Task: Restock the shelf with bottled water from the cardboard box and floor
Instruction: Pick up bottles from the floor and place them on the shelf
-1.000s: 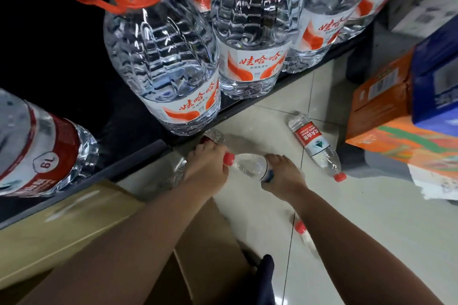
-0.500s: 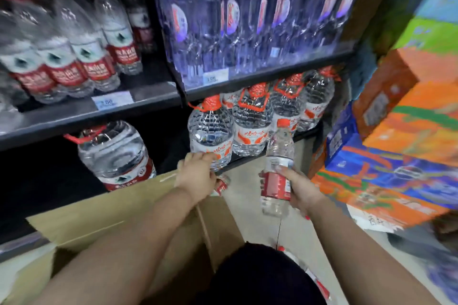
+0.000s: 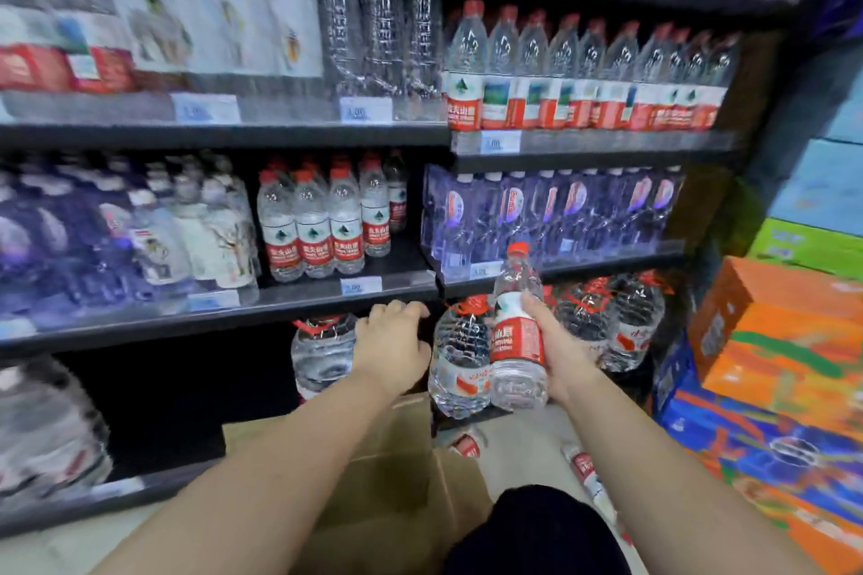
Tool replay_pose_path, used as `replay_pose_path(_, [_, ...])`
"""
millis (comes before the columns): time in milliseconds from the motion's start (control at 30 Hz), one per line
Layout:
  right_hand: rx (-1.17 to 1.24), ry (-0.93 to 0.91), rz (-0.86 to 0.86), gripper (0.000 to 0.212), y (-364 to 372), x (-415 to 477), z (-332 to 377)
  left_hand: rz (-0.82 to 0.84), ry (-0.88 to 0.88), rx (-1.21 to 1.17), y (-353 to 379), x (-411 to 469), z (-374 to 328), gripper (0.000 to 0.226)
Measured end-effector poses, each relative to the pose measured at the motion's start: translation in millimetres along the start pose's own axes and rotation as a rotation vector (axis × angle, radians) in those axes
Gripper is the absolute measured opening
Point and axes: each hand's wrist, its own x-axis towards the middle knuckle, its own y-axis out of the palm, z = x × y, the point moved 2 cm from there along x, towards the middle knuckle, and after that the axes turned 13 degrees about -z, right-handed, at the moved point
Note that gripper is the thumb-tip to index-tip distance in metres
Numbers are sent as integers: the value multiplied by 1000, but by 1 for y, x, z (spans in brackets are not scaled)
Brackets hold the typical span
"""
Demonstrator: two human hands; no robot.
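Bottle [image 3: 516, 322] clear, red cap [image 3: 517, 249], red label [image 3: 513, 339], prob. full.

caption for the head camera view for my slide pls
Right hand holds a red-labelled water bottle cap up before the stocked shelf; left hand near its edge, cardboard box below

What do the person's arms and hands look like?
The left forearm and right forearm are bare, no sleeves in view. The left hand and right hand wear no gloves, and no watch, ring or bracelet shows. Black clothing shows at the bottom edge.
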Motion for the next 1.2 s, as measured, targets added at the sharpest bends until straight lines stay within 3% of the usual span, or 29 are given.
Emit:
replay_pose_path(100, [-55,10,30,25,34,-4,-11,-5,-40,39,-15,-6,24,47])
replay_pose_path(200, [-87,-17,39,61,67,-4,-21,2,-82,66,-25,-7,46,46])
replay_pose_path(267, [-57,-20,44,68,86,-3,-25,-10,-95,89,-30,-5,58,45])
replay_pose_path(333, [19,4,31,65,100,5,-27,-20,-116,101,-34,0,69,44])
replay_pose_path(500, [125,96,34,29,130,35,-25,-22,-151,113,-36,26,88,45])
replay_pose_path(633, [46,120,74,35,152,63,-19,-25,-154,105,-30,62,98,48])
replay_pose_path(767, [-86,-4,39,64,172,105,9,-44,-131,109,-20,111,108,45])
replay_pose_path(1000, [-261,-317,-17,39,201,201,50,-97,-66,174,26,197,126,41])
replay_pose_path(1200, [-264,-377,100,39,214,252,48,-83,78,270,73,219,136,45])
